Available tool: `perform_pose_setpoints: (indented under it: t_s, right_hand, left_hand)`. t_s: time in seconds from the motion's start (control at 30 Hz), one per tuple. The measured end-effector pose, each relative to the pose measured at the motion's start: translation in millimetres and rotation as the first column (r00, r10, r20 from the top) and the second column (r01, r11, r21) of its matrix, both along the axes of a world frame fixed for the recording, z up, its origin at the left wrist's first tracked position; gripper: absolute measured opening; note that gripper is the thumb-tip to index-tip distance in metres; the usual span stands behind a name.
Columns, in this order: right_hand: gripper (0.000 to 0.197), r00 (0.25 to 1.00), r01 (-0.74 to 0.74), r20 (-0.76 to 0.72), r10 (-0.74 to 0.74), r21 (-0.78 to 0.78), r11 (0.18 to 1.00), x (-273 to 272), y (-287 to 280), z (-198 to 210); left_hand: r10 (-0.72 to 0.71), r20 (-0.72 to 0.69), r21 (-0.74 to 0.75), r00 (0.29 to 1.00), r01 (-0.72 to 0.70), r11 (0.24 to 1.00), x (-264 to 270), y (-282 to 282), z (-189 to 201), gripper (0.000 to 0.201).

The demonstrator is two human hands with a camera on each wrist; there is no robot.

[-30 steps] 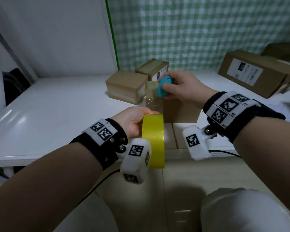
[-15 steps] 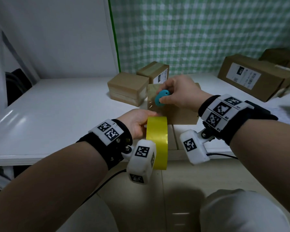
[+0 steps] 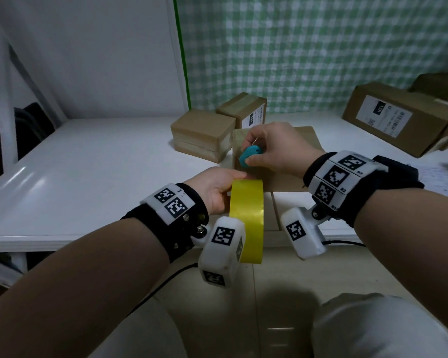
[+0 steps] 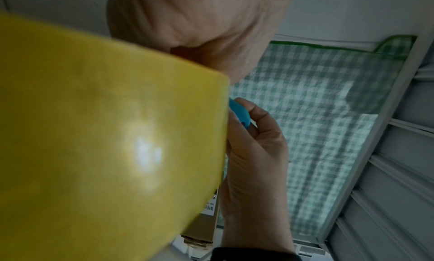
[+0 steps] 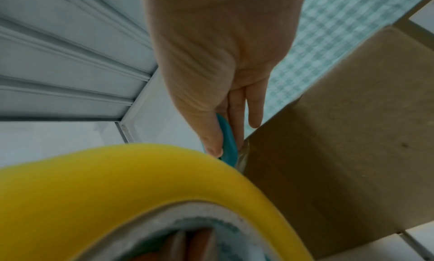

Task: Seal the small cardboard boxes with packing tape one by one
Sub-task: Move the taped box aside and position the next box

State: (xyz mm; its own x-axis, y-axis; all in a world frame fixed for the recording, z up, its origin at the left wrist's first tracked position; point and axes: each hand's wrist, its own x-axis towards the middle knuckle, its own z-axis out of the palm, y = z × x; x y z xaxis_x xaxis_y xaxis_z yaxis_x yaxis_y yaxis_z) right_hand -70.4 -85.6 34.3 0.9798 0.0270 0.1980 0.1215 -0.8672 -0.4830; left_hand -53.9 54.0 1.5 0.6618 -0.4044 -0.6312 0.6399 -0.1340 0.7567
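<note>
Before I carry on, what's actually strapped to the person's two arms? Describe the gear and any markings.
Both forearms are bare, with no sleeves. Each wrist carries a black strap topped with white blocks printed with black square codes. A white camera pod with the same codes hangs under the left wrist and another under the right. A thin black cable trails from the left unit.

The tape roll (image 3: pixel 247 218) is bright yellow with a pale inner core. The small cutter (image 3: pixel 250 156), pinched between the fingers (image 5: pixel 212 135), is teal blue. Just beyond the fingers, the box (image 3: pixel 290 177) is plain brown cardboard. The worktop (image 3: pixel 88 164) is glossy white. Behind hangs a green-and-white checked cloth (image 3: pixel 308 52).
</note>
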Motion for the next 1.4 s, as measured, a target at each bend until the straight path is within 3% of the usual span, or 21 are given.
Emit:
perform_pose_setpoints:
  t_s: [0.17, 0.53, 1.0, 1.1, 1.23, 1.33, 1.4]
  right_hand:
    - [0.016, 1.0, -0.029, 0.001, 0.029, -0.069, 0.997, 0.5, 0.0, -0.8]
    - [0.017, 0.996, -0.016, -0.091, 0.024, 0.087, 0.996, 1.6, -18.8, 6.5]
    - [0.016, 0.995, 0.014, -0.103, -0.008, 0.056, 0.998, 3.6, -18.2, 8.4]
    - [0.017, 0.996, 0.043, -0.084, -0.031, 0.153, 0.987, 4.8, -15.0, 10.0]
    - [0.005, 0.995, 0.069, 0.055, -0.089, 0.293, 0.954, -0.9, -3.1, 12.1]
    - [0.013, 1.0, -0.01, -0.004, 0.014, 0.454, 0.891, -9.9, 8.2, 14.7]
    - [0.02, 0.993, -0.085, -0.038, 0.108, 0.397, 0.914, -15.7, 13.6, 15.7]
  left_hand:
    - [-0.031, 0.004, 0.022, 0.999, 0.031, 0.999, -0.4, 0.7, 1.8, 0.021]
    - [-0.056, 0.023, 0.051, 0.998, 0.055, 0.997, 0.1, 2.6, 2.0, 0.013]
    - [-0.038, 0.005, 0.087, 0.999, 0.037, 0.995, 2.0, 25.7, 3.2, 0.015]
    - [-0.032, 0.059, 0.089, 0.998, 0.026, 0.996, 0.2, 32.8, 6.0, 0.011]
    - [-0.024, 0.249, 0.067, 0.968, 0.007, 0.998, -4.0, 36.8, 10.5, 0.012]
    - [-0.042, 0.342, 0.042, 0.939, 0.029, 0.999, -5.1, 39.9, 13.2, 0.013]
    - [-0.081, 0.368, 0.045, 0.926, 0.069, 0.997, -7.6, 41.1, 16.3, 0.008]
